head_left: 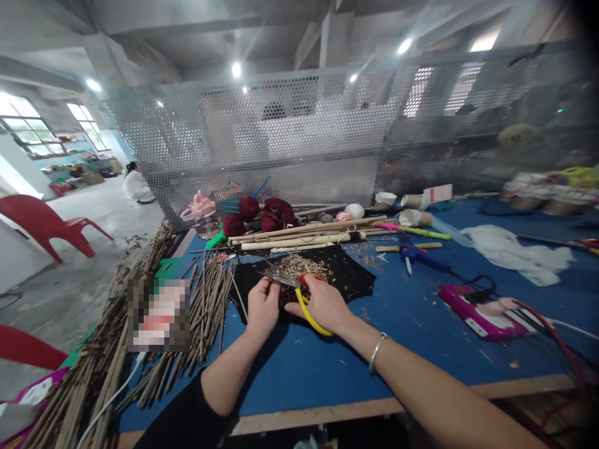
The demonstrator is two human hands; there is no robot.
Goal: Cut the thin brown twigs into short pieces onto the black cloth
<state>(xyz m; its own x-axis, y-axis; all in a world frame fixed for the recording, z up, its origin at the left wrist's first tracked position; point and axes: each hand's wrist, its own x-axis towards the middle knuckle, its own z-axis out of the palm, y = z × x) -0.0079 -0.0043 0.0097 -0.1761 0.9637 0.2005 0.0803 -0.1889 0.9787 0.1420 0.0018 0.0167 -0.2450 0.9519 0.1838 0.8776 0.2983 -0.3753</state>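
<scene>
My right hand (325, 304) is closed around scissors (285, 280) with yellow and red handles. Their blades are parted and point left, just above the fingertips of my left hand (262, 305). That hand is closed in a pinch, and what sits between its fingers is too small to make out. Beneath both hands spreads a black cloth (353, 274), with a heap of short, pale brown cut pieces (299, 265) on it. A loose bundle of thin dry sticks (206, 305) lies to the left of my left hand.
Behind the cloth are long bamboo sticks (304, 238) and dark red yarn balls (276, 215). To the right lie a blue glue gun (421, 255), a magenta power strip (486, 315) and white cloth (517, 252). A perforated metal screen (299, 134) borders the blue table (374, 368).
</scene>
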